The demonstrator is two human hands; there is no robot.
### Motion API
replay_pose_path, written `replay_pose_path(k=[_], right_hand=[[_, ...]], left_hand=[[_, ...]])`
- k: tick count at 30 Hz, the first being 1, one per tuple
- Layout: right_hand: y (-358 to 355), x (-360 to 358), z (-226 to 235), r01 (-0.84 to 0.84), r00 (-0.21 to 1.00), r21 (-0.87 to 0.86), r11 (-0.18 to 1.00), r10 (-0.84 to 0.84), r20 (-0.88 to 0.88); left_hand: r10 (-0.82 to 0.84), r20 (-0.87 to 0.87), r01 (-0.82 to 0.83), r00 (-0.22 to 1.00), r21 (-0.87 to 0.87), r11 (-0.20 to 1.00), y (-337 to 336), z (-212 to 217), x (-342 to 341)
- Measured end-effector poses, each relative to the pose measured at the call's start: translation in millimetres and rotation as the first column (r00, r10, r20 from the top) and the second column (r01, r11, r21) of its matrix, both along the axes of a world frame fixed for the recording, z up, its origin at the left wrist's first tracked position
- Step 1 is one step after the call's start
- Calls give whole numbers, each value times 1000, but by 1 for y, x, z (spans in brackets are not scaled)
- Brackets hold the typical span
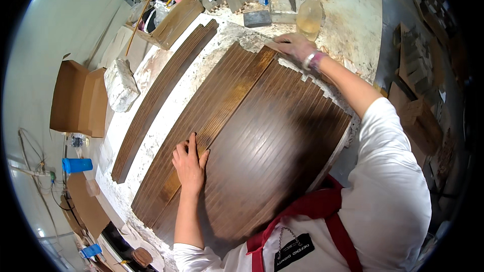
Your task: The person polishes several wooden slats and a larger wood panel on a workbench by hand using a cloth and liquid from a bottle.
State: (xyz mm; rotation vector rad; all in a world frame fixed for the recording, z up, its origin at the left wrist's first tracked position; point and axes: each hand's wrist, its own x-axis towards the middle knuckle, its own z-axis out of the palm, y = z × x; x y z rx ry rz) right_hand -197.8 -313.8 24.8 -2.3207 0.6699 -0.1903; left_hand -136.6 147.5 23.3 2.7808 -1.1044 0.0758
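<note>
The left forearm [189,216] rises almost straight up from the lower edge; the left hand [188,166] lies palm down, index finger [192,144] stretched forward and thumb [204,159] spread to the right; the right arm is bent, its forearm [350,84] slanting forward and inward; the right hand [296,47] reaches farther out, back upward, fingers pointing left, their exact curl blurred.

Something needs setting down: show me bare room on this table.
Widest: far right on the table, right of the bottle. A bare strip separates the narrow slatted piece from the wide woodwork. Crowded: far left, around the filled box.
</note>
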Motion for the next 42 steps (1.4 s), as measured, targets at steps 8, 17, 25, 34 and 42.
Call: replay_pose_path(k=[8, 17, 25, 34, 42], right_hand=[[49, -4, 52, 12, 1000, -21, 1000, -11, 17], [434, 95, 69, -867, 332, -253, 429, 877, 348], [655, 108, 41, -907, -226, -392, -153, 963, 148], [672, 142, 57, -813, 7, -579, -54, 995, -102], [584, 138, 107, -964, 258, -28, 265, 955, 145]], left_hand=[[-18, -29, 16, 999, -92, 996, 7, -1, 5], [6, 27, 14, 1000, -683, 730, 41, -40, 8], [115, 230, 11, 966, -484, 875, 49, -41, -16], [-503, -378, -337, 777, -925, 174, 44, -56, -10], [-39, 25, 45, 999, -703, 710, 30, -44, 32]])
